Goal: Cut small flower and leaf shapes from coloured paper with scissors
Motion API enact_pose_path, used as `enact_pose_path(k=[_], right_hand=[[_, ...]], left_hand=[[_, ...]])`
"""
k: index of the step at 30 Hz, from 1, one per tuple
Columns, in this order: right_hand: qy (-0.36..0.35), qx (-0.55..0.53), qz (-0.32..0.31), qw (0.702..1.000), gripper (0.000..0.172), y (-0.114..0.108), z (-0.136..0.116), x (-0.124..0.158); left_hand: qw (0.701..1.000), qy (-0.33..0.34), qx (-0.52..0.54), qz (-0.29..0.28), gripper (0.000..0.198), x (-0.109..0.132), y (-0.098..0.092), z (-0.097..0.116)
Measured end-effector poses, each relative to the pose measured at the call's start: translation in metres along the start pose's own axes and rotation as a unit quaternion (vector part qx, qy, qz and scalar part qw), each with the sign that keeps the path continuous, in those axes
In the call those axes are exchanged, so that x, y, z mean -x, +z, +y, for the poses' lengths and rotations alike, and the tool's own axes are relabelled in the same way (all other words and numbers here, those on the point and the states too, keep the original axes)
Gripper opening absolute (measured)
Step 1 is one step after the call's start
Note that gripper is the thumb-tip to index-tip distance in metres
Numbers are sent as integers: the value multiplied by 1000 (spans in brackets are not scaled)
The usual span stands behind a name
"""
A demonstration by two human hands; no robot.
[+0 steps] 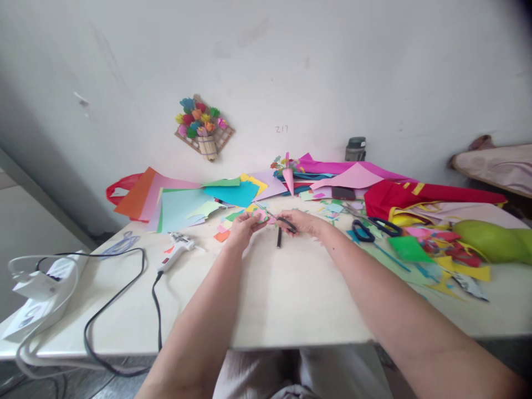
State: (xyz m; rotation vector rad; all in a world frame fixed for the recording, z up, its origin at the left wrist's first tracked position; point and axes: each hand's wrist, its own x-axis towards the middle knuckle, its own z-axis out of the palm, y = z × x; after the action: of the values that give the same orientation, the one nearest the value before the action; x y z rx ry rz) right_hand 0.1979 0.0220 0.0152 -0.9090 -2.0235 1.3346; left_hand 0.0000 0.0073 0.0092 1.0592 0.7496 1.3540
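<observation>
The left hand (245,228) pinches a small paper piece (261,215) over the worktop (299,299), partly covering it; the right hand (302,221) grips scissors (286,224). Blade contact is unclear. Sheets (183,206) lie behind, a glue gun (178,255) left.

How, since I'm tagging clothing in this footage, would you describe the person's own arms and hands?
The left arm and right arm are bare as far as they show, with no sleeves. A small round spot marks the right forearm. The left hand and right hand are ungloved. No watch shows; rings are too small to tell.
</observation>
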Motion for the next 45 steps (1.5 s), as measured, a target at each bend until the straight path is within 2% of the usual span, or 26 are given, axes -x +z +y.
enact_pose_path(k=[28, 45], right_hand=[[36, -14, 20, 999, 8, 2, -9, 3], [73, 4, 43, 996, 21, 8, -24, 9]], left_hand=[[1000, 0, -11, 18, 31, -2, -2, -1], [999, 2, -30, 21, 33, -2, -4, -2]])
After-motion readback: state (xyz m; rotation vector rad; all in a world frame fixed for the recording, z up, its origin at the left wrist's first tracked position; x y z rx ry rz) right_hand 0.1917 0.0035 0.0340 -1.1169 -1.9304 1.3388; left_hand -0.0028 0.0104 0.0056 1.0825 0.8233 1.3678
